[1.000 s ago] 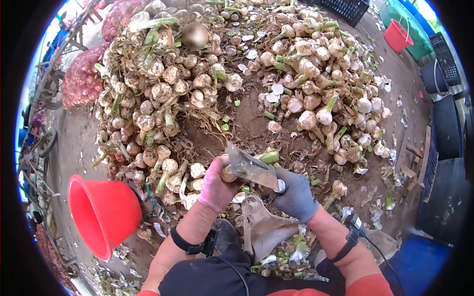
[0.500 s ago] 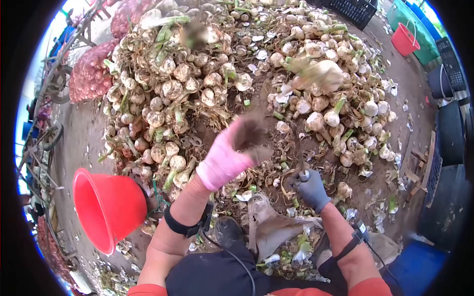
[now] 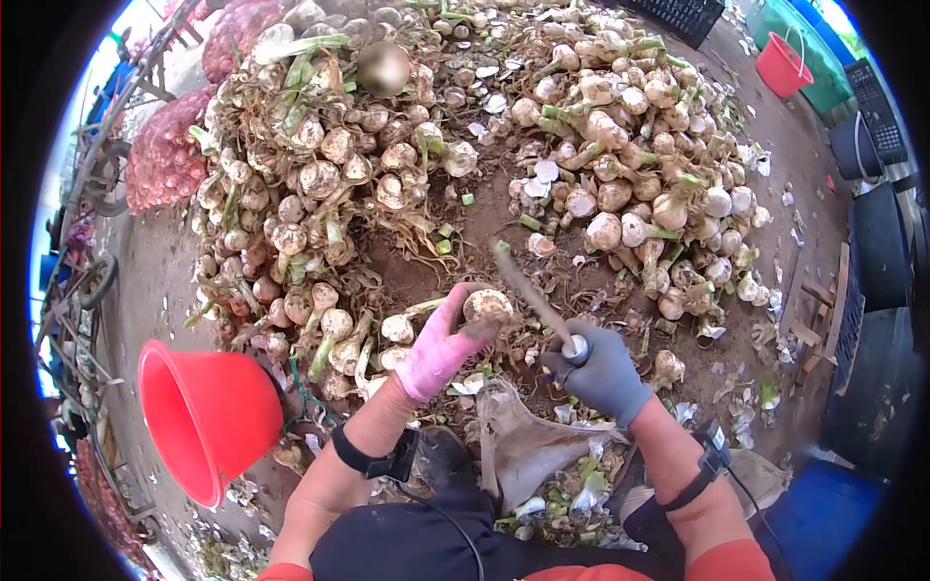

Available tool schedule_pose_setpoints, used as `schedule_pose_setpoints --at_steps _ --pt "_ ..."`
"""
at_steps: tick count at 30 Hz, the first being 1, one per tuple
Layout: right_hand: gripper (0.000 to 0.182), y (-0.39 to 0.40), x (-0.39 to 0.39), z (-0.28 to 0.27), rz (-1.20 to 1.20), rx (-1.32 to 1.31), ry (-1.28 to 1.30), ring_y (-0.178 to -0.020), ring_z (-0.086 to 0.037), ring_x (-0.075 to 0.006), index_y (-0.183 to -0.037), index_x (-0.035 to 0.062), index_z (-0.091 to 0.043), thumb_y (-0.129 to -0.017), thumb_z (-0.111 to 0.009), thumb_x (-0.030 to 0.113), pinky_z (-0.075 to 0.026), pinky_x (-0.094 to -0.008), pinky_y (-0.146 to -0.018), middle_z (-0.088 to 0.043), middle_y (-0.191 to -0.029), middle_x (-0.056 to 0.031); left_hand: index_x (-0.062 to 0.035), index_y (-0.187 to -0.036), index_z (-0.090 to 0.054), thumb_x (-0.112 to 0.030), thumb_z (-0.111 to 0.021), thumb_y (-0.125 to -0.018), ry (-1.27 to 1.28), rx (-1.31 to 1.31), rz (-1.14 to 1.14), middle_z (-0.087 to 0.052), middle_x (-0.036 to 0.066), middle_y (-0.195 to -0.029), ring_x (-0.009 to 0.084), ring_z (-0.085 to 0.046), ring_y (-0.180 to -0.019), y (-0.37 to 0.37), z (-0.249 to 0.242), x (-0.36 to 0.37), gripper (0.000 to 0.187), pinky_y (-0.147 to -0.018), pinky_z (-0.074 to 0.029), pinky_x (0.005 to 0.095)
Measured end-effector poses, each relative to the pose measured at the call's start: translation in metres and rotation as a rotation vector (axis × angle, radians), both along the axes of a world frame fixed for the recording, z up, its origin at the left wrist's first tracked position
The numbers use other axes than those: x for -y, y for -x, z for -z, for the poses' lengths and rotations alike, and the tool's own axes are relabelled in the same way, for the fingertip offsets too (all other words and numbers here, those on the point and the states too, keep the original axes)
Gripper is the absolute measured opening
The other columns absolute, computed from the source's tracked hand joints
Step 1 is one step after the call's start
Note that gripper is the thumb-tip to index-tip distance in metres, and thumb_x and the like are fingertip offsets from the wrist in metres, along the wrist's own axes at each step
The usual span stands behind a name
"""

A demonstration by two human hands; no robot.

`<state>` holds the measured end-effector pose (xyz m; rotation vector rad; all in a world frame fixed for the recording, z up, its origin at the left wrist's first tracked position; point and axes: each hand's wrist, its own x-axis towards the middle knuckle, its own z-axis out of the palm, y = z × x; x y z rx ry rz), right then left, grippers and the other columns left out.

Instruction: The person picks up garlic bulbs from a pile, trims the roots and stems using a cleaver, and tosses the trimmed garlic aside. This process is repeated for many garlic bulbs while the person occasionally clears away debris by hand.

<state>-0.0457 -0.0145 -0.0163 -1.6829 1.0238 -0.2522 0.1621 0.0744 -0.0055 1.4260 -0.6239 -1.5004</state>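
My left hand (image 3: 441, 344), in a pink glove with dark, dirty fingers, is closed around a garlic bulb (image 3: 486, 306), its pale round face turned up. In a grey glove, my right hand (image 3: 603, 373) grips the handle of a knife (image 3: 533, 293). The blade points up and to the left, just right of the bulb, and does not appear to touch it. Beyond my hands lie a left heap of garlic bulbs with stalks (image 3: 320, 179) and a right heap of garlic (image 3: 630, 184).
A red bucket (image 3: 242, 412) lies tilted at the left. Filled mesh sacks (image 3: 170, 150) are behind it. A black crate (image 3: 678, 17), a small red bucket (image 3: 783, 66) and a green tub (image 3: 828, 82) stand at the back right. A cloth (image 3: 523, 450) with trimmings lies between my legs.
My left hand has closed on a bulb. My right hand has moved slightly, and the knife blade now slants left toward the bulb. The blurred object over the right heap is gone.
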Motion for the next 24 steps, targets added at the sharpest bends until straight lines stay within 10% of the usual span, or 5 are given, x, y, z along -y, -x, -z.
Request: schedule_pose_setpoints --at_steps 6,14,20,23,24 --pt "0.030 -0.015 -0.001 -0.039 -0.316 -0.063 0.368 -0.073 -0.064 -0.0368 -0.098 0.0081 -0.065 -0.070 -0.076 0.015 -0.050 -0.0397 -0.063 -0.065 -0.079 -0.0158 -0.0072 -0.127 -0.041 -0.005 -0.076 -0.079 0.250 0.150 0.050 -0.062 0.003 -0.103 0.0098 -0.060 -0.094 0.009 0.006 -0.004 0.060 -0.085 -0.050 0.0273" --pt "0.026 -0.014 -0.008 -0.027 -0.403 -0.060 0.396 -0.074 -0.063 -0.0375 -0.092 0.0103 -0.063 -0.071 -0.073 0.020 -0.050 -0.0421 -0.062 -0.064 -0.078 -0.0144 -0.0096 -0.129 -0.041 -0.015 -0.082 -0.075 0.347 0.412 0.127 -0.059 -0.001 -0.098 0.0060 -0.057 -0.087 0.008 -0.009 -0.013 0.069 -0.080 -0.048 0.0237" --pt "0.023 -0.014 -0.004 -0.018 -0.410 -0.032 0.457 -0.074 -0.063 -0.0378 -0.089 0.0101 -0.062 -0.072 -0.071 0.023 -0.049 -0.0435 -0.061 -0.063 -0.076 -0.0148 -0.0072 -0.120 -0.043 -0.015 -0.082 -0.073 0.150 -0.014 0.021 -0.060 0.005 -0.097 0.0119 -0.058 -0.090 0.021 -0.004 -0.016 0.062 -0.082 -0.048 0.0266" --pt "0.021 0.011 0.038 0.050 -0.329 -0.196 0.473 -0.075 -0.065 -0.0367 -0.092 0.0096 -0.065 -0.076 -0.067 0.023 -0.051 -0.0433 -0.063 -0.066 -0.079 -0.0158 -0.0085 -0.112 -0.055 -0.010 -0.079 -0.068 0.485 0.512 0.344 -0.059 0.007 -0.103 0.0158 -0.060 -0.094 0.035 -0.025 -0.023 0.051 -0.087 -0.048 0.0312" --pt "0.020 0.016 0.052 0.070 -0.243 -0.335 0.476 -0.074 -0.066 -0.0360 -0.094 0.0094 -0.066 -0.079 -0.063 0.023 -0.052 -0.0432 -0.064 -0.067 -0.082 -0.0165 -0.0078 -0.113 -0.054 -0.011 -0.081 -0.063 0.327 0.195 0.433 -0.058 0.005 -0.100 0.0132 -0.058 -0.094 0.043 -0.060 -0.018 0.057 -0.084 -0.048 0.0290"
